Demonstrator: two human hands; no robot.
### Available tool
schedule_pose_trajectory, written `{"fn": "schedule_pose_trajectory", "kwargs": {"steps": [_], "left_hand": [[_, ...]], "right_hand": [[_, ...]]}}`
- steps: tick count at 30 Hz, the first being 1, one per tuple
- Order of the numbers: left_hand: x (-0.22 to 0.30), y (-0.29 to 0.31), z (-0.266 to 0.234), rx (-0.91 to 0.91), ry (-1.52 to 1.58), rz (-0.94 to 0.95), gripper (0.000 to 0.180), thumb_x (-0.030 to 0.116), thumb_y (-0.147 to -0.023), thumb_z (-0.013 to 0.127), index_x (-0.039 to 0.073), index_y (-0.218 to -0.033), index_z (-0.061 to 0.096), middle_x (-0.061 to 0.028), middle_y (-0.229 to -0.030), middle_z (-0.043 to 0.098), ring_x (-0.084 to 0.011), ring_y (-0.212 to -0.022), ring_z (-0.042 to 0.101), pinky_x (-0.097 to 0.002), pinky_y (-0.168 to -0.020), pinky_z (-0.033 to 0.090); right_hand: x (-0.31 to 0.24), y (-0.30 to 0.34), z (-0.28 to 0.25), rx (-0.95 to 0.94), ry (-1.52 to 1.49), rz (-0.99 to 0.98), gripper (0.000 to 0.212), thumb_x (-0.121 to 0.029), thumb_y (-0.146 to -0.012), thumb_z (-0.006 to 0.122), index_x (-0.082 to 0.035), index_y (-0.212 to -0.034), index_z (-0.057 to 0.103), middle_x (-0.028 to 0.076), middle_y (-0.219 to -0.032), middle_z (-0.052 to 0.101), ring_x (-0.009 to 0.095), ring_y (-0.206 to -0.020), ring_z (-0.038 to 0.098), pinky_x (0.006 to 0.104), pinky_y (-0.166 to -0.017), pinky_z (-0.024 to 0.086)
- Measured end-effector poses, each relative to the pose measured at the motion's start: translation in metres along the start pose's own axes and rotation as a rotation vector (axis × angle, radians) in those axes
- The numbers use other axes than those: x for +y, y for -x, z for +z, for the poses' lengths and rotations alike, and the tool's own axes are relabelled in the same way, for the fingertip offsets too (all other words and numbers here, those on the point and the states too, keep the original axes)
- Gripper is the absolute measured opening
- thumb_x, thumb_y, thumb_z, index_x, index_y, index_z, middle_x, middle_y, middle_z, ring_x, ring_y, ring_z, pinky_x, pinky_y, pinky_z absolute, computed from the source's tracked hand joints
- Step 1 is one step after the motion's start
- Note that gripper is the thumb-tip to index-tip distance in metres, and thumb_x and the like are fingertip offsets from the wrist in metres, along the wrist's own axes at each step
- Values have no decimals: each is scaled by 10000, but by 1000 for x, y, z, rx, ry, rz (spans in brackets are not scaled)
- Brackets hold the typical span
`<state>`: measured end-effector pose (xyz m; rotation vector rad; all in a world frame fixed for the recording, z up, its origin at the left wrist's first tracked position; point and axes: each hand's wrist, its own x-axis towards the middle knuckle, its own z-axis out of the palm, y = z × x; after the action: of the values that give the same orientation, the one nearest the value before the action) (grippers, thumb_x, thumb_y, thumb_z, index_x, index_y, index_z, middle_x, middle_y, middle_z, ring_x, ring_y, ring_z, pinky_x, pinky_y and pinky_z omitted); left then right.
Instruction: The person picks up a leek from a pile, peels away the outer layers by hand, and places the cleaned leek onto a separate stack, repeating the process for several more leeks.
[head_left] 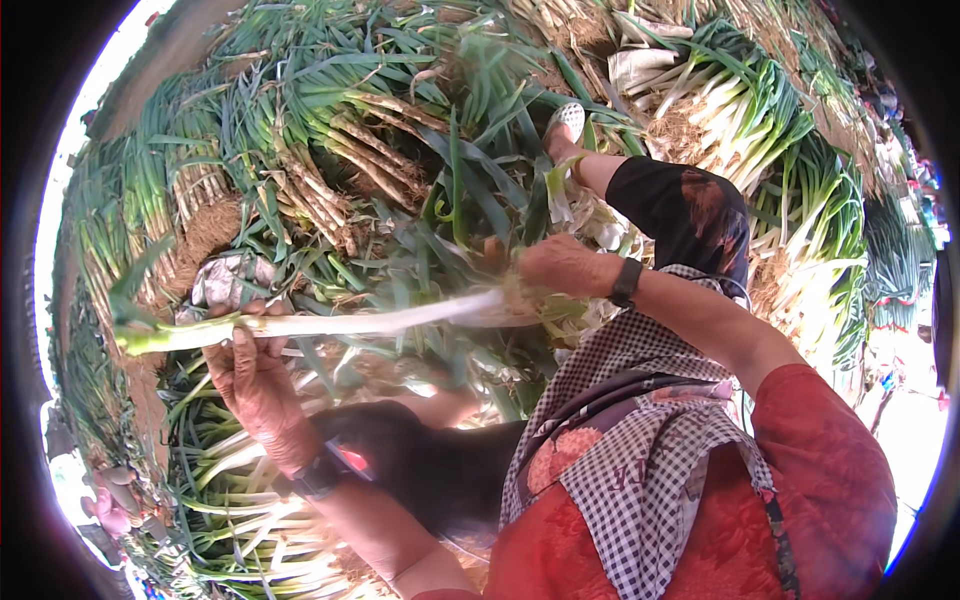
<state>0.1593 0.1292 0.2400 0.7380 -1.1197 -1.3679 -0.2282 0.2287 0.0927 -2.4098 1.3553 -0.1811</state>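
Note:
A long green onion [380, 322], white along most of its length and green at the left end, lies level in front of me. My left hand [245, 365] is closed around its greener part, thumb against the stalk. Close to the other end is my right hand [565, 268], its fingers curled. Motion blurs that end of the stalk and a pale strip beside it, so what the right fingers grip is hidden. Below the stalk, loose leaves and peelings are partly smeared.
Unpeeled green onions [370, 150] with brown stalks lie heaped ahead. Cleaned white-stemmed bunches [715, 120] line the right, and more white stalks [270, 540] lie at the lower left. My outstretched leg [680, 215] crosses the right side, next to a checked cloth [640, 480].

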Motion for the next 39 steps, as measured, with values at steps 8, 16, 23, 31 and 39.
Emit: {"fn": "schedule_pose_trajectory", "kwargs": {"steps": [8,16,23,31,39], "left_hand": [[-2,2,-20,301,48,72,296,86,-948,580,-9,-1219,507,-262,-1158,612,-377,-1065,628,-437,-869,581],[-21,6,-27,310,106,14,294,125,-973,548,-63,-1198,534,-230,-1187,614,-323,-1108,612,-412,-936,543],[4,15,-40,562,-105,35,341,105,-941,599,-77,-1207,487,-246,-1110,641,-336,-1026,657,-412,-862,593],[2,14,-5,778,-264,133,371,45,-851,707,5,-1144,483,-169,-989,667,-253,-820,698,-346,-672,644],[-22,13,19,619,-188,43,311,97,-845,735,34,-1075,536,-121,-929,688,-224,-784,702,-333,-627,625]], "right_hand": [[-11,-14,-6,185,-726,256,456,-162,-876,644,-79,-1308,527,65,-1114,622,183,-946,607,321,-790,504],[-78,-64,-44,181,-1697,151,282,-171,-928,606,-95,-1198,641,-21,-862,613,106,-662,533,256,-563,436],[46,-3,20,402,-489,682,162,-119,-869,518,-68,-853,670,180,-792,658,336,-753,653,433,-735,529],[-8,-27,-26,302,-59,276,425,-95,-868,558,-24,-1280,478,197,-1119,614,319,-1008,627,418,-703,538],[-121,-87,-78,462,-284,-116,238,-132,-875,610,-17,-1081,577,113,-899,621,291,-796,637,364,-625,520]]}}
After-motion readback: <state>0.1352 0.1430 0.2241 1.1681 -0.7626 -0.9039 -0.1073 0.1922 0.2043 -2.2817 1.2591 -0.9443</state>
